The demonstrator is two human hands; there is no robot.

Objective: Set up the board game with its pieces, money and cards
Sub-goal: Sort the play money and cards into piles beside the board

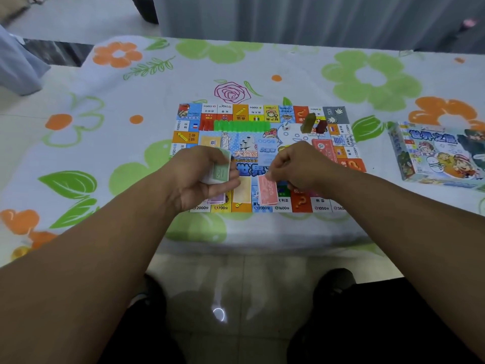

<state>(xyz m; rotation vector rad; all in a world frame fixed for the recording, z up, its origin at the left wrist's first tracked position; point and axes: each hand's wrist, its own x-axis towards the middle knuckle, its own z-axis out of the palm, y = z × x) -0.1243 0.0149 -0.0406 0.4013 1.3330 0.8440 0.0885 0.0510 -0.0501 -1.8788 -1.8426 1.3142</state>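
Two hands meet over the colourful board (265, 153). The left hand (202, 177) curls its fingers round a wad of green notes (219, 170). The right hand (296, 166) bunches its fingers above one red note pile (267, 190); I cannot tell if they pinch anything. One yellow pile (242, 191) lies between the hands. Two tokens (308, 123) and one die (286, 126) stand near the board's far right corner. The board lies by the bench (105, 158) near edge, and one game box (441, 156) lies toward the bench's right edge.

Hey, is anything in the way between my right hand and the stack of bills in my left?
Nothing visible. The gap between the right hand and the bill stack held by the left hand is open, with only the flat board below. The upright pawns and die stand farther back.
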